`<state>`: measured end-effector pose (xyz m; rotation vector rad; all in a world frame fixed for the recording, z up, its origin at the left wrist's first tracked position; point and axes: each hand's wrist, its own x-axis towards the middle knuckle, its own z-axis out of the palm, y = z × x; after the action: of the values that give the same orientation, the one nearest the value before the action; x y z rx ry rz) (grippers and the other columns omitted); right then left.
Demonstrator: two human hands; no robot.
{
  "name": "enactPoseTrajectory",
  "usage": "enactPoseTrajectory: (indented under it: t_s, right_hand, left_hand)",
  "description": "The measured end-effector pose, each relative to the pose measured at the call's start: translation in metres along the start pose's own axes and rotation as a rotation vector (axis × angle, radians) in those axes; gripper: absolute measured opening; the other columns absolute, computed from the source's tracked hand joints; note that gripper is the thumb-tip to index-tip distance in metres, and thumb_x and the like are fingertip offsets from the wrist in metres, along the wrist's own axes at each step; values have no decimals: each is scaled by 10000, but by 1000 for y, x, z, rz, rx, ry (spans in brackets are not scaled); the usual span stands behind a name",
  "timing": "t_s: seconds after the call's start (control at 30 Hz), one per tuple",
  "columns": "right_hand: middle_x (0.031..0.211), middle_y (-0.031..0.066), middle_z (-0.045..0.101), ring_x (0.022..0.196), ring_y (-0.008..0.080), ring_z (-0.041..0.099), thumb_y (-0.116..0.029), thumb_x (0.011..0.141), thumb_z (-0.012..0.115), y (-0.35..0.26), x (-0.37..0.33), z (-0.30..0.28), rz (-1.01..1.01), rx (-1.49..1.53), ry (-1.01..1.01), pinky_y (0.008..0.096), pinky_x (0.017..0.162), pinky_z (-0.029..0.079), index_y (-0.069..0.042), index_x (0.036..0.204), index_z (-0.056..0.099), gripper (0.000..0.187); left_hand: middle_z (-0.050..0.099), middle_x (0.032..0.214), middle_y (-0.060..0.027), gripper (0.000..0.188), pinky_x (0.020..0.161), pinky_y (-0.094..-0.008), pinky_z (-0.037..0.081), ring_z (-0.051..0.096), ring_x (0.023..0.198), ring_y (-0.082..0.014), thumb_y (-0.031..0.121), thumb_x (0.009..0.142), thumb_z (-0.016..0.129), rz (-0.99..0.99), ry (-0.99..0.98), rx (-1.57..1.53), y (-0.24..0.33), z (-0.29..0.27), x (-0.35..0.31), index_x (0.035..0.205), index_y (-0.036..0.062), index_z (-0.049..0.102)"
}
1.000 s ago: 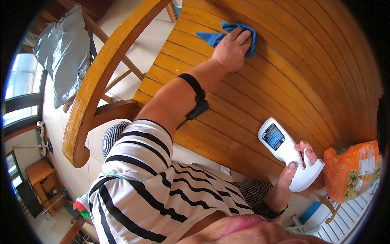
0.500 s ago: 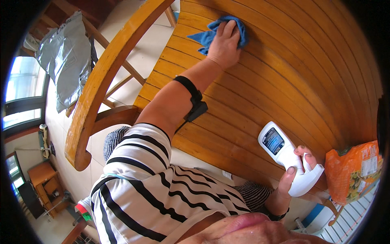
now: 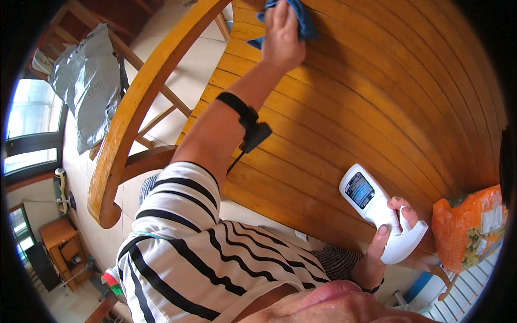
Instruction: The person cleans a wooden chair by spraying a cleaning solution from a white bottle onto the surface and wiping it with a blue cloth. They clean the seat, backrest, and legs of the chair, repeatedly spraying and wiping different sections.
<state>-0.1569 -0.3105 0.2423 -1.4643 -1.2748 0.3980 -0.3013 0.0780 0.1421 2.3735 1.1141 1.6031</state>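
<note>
My left hand (image 3: 283, 43) is closed on a blue cloth (image 3: 307, 24), pressed to the slatted seat of a wooden bench (image 3: 344, 107) near the upper edge of the view. Part of the cloth is hidden under the fingers or cut off by the frame. A black strap with a small box (image 3: 254, 132) circles the left forearm. At the lower right, my right hand (image 3: 379, 242) grips a white spray bottle (image 3: 371, 202) with a dark label by its neck, close to the trigger head. The bottle is tilted above the bench's front part.
The bench's curved wooden armrest (image 3: 137, 113) rises on the left. Beyond it, a silver plastic bag (image 3: 89, 86) rests on a wooden frame. An orange package (image 3: 466, 229) sits at the right, by a white wire rack (image 3: 458, 299). A wooden cabinet (image 3: 59, 237) stands far left.
My left hand has slid the blue cloth away from me and slightly left along the slats. The right hand with the spray bottle has hardly moved.
</note>
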Motion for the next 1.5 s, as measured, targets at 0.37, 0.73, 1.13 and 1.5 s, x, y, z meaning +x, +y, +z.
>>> enactPoseTrajectory:
  t_s: [0.37,0.73,1.13,1.5]
  right_hand:
    - [1194,132,509,1138,236,477,-180,855,667,1,4,4,26,91,3,407,988,395,-98,1220,426,445]
    - [1182,132,509,1140,238,474,-126,854,632,9,2,5,-20,146,-33,424,1006,378,-97,1244,415,448]
    - [1185,134,503,1137,248,478,-53,830,601,10,3,6,-31,193,-33,444,1025,362,-79,1234,434,438]
    - [1158,143,524,1122,242,490,-65,831,617,8,3,5,-39,144,7,429,1000,381,-57,1244,433,452]
  left_hand:
    - [242,1473,-244,723,1096,-540,301,237,1347,-473,26,683,687,19,-240,24,10,-7,-6,1354,1,421]
    - [417,1369,-245,618,1020,-479,383,376,1221,-478,39,630,669,142,-62,139,12,-41,30,1223,-47,517]
    - [661,1091,-141,269,908,-420,487,585,1101,-331,168,836,556,-402,-246,626,10,-127,104,1053,53,666]
    - [384,1357,-203,586,1083,-476,342,313,1296,-438,17,708,606,9,-151,83,35,-24,42,1276,-47,480]
